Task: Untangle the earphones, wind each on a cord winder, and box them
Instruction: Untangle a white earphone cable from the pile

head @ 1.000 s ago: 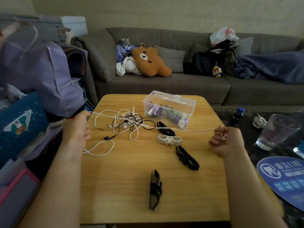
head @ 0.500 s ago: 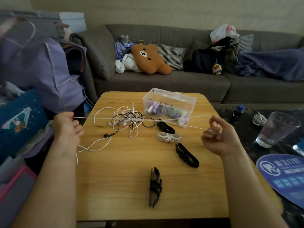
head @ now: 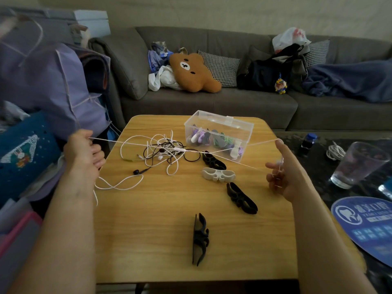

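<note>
Over the preceding second the white earphone cord (head: 222,159) had been drawn taut between the two hands, which had been moved further apart and lifted clear of the worktop (head: 169,230). The right hand (head: 284,177), earlier closed into a fist about the cord's end, had been opened partway, with the forefinger raised and the cord looped over its tip. This was judged to mean that one white earphone was being pulled free of the tangle (head: 163,153), though the untangling was not yet finished: the taut line was seen to pass through the knot of white and black cords lying on the worktop just left of the clear box (head: 244,132).

The left hand (head: 84,153) was held with its grip clamped on the cord, fingers curled round it, a slack white loop trailing below the wrist onto the worktop. The right grip was held half apart: the cord was hooked over the forefinger and appeared pinched lower down by the curled fingers. Four cord winders, among them a white winder (head: 218,174), lay unused between the tangle and the near edge. The box already held wound earphones.
</note>
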